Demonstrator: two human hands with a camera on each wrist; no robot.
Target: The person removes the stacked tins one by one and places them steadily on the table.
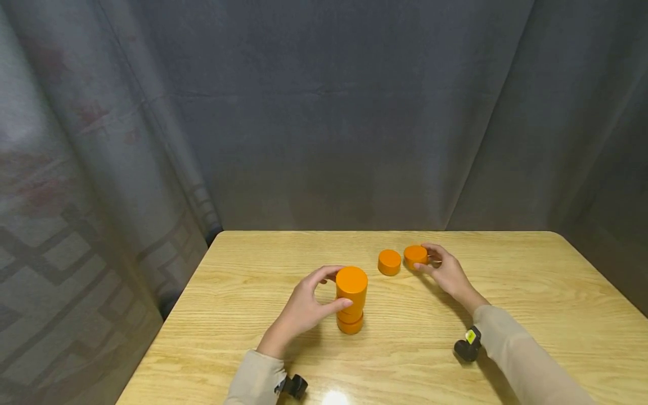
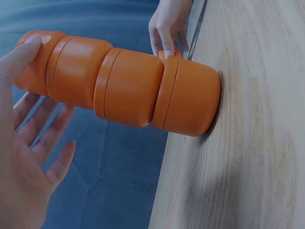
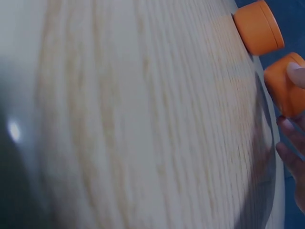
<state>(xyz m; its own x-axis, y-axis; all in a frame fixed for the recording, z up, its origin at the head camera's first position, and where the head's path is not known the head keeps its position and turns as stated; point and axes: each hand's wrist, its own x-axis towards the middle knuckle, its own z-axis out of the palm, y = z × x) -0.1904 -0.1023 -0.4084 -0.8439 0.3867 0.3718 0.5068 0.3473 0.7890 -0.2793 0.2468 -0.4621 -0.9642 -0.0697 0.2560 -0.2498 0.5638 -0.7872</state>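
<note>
- The person's left hand is gripping the upper part of a stack of four orange containers, thumb on the near side, with other fingers reaching round behind.
- That stack is standing upright on the near-middle part of the wooden tabletop, its lowest piece touching the wood.
- Farther back, the right hand is pinching a single orange container between thumb and fingers; whether it is resting on the wood or just clear of it, I cannot tell.
- A second lone container is sitting just beside that one, apart from it, and is standing between it and the stack.
- In the left wrist view the stack is blocking most of what the right hand is holding.
- Black wrist devices are hanging below both beige sleeves, over the near part of the wood.
- A grey curtain is rising behind the far edge, and a patterned drape is hanging along the left.
</note>
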